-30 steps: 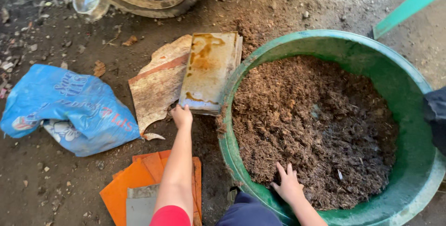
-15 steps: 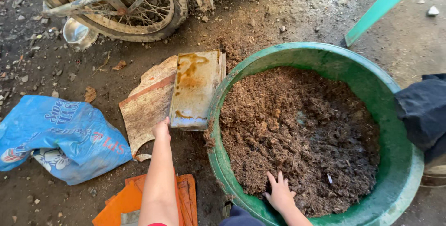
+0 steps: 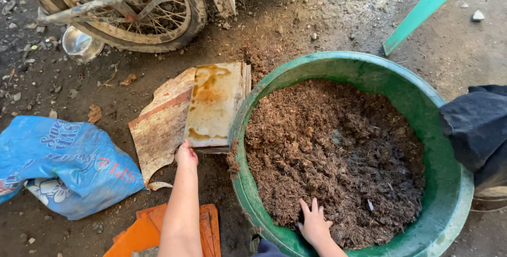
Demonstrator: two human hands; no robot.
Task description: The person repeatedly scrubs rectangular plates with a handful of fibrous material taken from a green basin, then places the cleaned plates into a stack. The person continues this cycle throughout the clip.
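Left hand [image 3: 186,155] has slid up to grip the rusty metal plate's [image 3: 214,104] near edge, at nine o'clock of the green tub [image 3: 449,204]; right hand [image 3: 315,224], fingers spread, stays flat on the brown fibrous compost [image 3: 332,151], holding nothing.

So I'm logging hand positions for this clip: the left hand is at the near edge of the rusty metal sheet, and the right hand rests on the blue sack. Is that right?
Not quite. In the head view the right hand rests flat on the brown fibrous material inside the green tub, not on the blue sack. The left hand is at the near edge of the rusty metal sheet, as you said.
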